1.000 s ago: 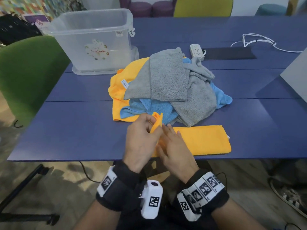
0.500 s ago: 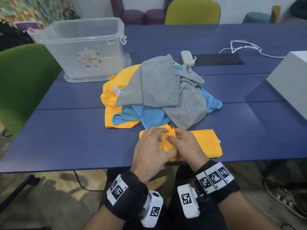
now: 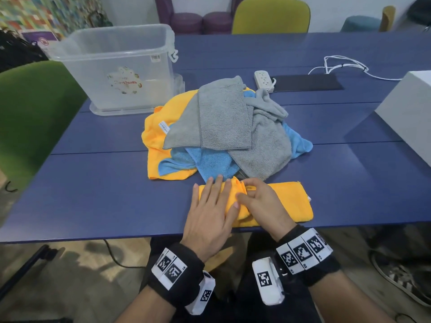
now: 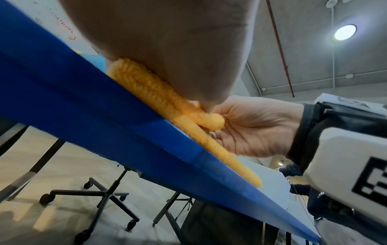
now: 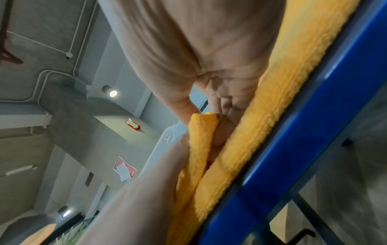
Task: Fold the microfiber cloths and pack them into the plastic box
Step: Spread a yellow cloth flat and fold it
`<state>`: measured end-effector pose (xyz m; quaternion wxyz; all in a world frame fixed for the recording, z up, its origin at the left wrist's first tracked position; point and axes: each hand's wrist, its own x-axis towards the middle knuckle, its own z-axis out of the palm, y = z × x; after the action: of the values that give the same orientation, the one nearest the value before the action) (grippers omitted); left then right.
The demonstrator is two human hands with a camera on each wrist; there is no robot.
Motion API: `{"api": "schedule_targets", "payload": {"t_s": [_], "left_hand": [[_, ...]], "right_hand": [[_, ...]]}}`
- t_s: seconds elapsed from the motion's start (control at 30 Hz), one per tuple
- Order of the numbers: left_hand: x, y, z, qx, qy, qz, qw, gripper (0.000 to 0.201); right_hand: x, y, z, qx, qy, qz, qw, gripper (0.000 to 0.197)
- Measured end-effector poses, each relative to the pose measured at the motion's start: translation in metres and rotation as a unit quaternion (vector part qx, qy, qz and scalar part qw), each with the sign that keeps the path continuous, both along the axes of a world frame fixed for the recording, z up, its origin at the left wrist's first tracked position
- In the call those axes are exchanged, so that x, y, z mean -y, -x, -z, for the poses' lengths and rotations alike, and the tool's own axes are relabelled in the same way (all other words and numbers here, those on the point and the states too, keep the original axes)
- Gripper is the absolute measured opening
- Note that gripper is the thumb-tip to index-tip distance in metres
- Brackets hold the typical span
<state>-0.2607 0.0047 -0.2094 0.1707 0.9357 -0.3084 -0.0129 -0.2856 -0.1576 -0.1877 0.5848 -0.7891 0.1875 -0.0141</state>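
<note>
A folded orange microfiber cloth (image 3: 286, 199) lies along the near edge of the blue table (image 3: 93, 201). My left hand (image 3: 210, 206) lies flat on its left part with straight fingers, pressing it down. My right hand (image 3: 258, 201) pinches a raised fold of the same cloth (image 5: 201, 140) near the middle. Behind them sits a heap of cloths: grey (image 3: 224, 115), light blue (image 3: 210, 162) and orange (image 3: 154, 136). The clear plastic box (image 3: 112, 73) stands open at the back left. In the left wrist view the orange cloth (image 4: 146, 92) is squeezed under my palm.
A white power strip (image 3: 263, 80) and a dark flat pad (image 3: 307, 82) lie behind the heap, with a white cable (image 3: 345, 66) further right. A white box (image 3: 410, 108) stands at the right edge. A green chair (image 3: 35, 113) is to the left.
A second ago my left hand held the cloth's end up in the air. It has since laid it down and flattened onto the cloth, while my right hand moved to pinch the fold.
</note>
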Motion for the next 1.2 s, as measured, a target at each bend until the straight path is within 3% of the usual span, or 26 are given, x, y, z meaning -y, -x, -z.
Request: {"api": "schedule_targets", "payload": {"t_s": [0.13, 0.4, 0.47, 0.57, 0.63, 0.73, 0.87, 1.07, 1.2], "left_hand": [[-0.003, -0.001, 0.0, 0.008, -0.038, 0.016, 0.999, 0.063], [-0.008, -0.001, 0.001, 0.026, -0.061, 0.043, 0.997, 0.061], [-0.008, -0.001, 0.002, 0.027, -0.072, 0.042, 0.996, 0.062], [-0.006, -0.001, 0.003, 0.029, -0.08, 0.041, 0.996, 0.062], [-0.006, -0.001, 0.004, 0.031, -0.082, 0.038, 0.995, 0.063], [-0.005, 0.0, 0.003, 0.028, -0.082, 0.033, 0.996, 0.063], [-0.003, 0.0, 0.003, 0.027, -0.085, 0.027, 0.996, 0.064], [-0.002, 0.0, 0.004, 0.028, -0.079, 0.025, 0.996, 0.064], [-0.003, 0.001, 0.004, 0.025, -0.074, 0.022, 0.997, 0.064]], "right_hand": [[0.001, 0.007, -0.004, 0.011, 0.112, 0.002, 0.994, 0.023], [0.006, 0.023, -0.011, 0.033, 0.23, 0.013, 0.972, 0.016], [0.017, 0.029, -0.012, 0.023, 0.338, 0.056, 0.939, 0.022], [0.039, 0.039, -0.013, -0.089, 0.483, 0.14, 0.86, 0.042], [0.051, 0.044, -0.013, -0.153, 0.456, 0.175, 0.859, 0.056], [0.066, 0.046, -0.012, -0.2, 0.378, 0.181, 0.886, 0.064], [0.073, 0.042, -0.023, -0.232, 0.303, 0.149, 0.912, 0.042], [0.067, 0.033, -0.038, -0.201, 0.276, 0.128, 0.931, 0.026], [0.063, 0.033, -0.048, -0.181, 0.247, 0.115, 0.945, 0.025]]}}
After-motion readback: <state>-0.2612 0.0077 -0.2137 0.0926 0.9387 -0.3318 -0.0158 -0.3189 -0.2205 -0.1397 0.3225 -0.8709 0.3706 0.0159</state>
